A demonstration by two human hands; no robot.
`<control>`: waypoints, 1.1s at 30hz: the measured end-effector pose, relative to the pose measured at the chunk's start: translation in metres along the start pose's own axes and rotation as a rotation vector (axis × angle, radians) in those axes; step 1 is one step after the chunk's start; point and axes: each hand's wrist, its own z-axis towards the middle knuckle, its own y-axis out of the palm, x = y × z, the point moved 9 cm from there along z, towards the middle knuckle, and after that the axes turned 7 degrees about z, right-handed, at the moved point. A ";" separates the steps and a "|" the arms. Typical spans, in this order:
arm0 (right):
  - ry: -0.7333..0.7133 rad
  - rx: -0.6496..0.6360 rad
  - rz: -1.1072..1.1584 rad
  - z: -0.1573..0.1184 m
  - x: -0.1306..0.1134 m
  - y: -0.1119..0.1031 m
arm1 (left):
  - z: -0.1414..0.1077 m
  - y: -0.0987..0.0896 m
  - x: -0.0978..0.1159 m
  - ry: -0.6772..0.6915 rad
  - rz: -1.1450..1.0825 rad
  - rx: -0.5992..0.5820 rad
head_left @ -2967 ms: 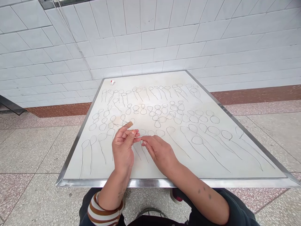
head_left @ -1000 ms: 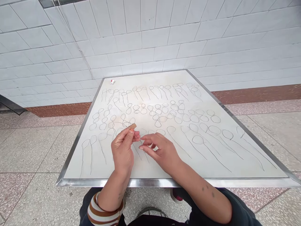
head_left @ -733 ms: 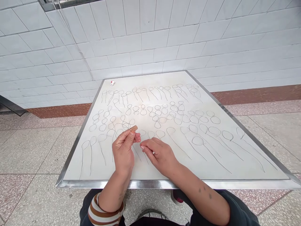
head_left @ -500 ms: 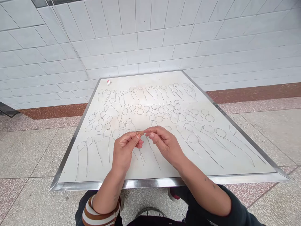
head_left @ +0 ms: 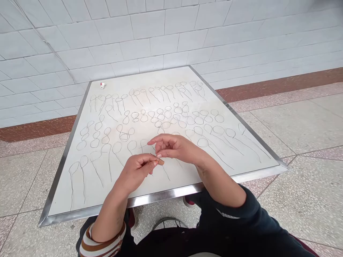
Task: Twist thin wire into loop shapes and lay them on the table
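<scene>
Hands meet just above the near part of the surface [head_left: 64,185], both working one piece of thin wire [head_left: 153,159] that is hard to make out against the pale top. The left hand [head_left: 138,170] is curled nearly closed, thumb pressed to forefinger, pinching the wire near a finger with a tan plaster [head_left: 160,161] on its tip. The right hand [head_left: 171,147] hovers over it, half closed, thumb and first fingers drawn together at the same spot while the others arch loosely; whether it truly grips the wire or only touches it I cannot tell from here. To my eye the step is shaping a loop to match the rows of wire loops [head_left: 160,117] already laid out, some with long tails, some as figure-eights. Doing it well seems to ask for a steady pinch from the left hand so the crossing point does not slip, and a small, even turn from the right so the loop comes out round and like its neighbours. Keeping the work low, close over the bare patch near the front metal edge [head_left: 160,195], would spare the finished pieces from being brushed by a sleeve [head_left: 235,228]. A tiny red and white object [head_left: 102,85] sits at the far corner by the tiled wall [head_left: 160,32], well apart.
</scene>
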 end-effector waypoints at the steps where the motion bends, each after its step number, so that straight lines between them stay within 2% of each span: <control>1: 0.009 -0.028 0.009 0.000 0.001 0.002 | 0.000 0.001 0.000 -0.001 0.025 -0.007; 6: 0.027 -0.035 0.026 0.000 0.004 0.004 | -0.001 0.005 0.002 -0.027 0.081 -0.047; 9: 0.001 -0.016 0.091 0.003 0.006 0.005 | -0.001 0.003 0.001 -0.069 0.084 -0.032; 14: -0.069 0.133 0.231 0.007 0.008 0.000 | -0.001 -0.004 -0.002 -0.075 0.093 0.041; 20: -0.116 0.306 0.334 0.007 0.008 -0.005 | -0.003 0.005 -0.002 -0.084 0.110 0.096; 27: -0.051 0.335 0.275 0.005 0.012 -0.009 | -0.003 0.013 -0.006 -0.098 0.182 0.071; 33: -0.036 0.354 0.215 0.005 0.015 -0.017 | -0.005 0.020 -0.009 -0.114 0.145 0.058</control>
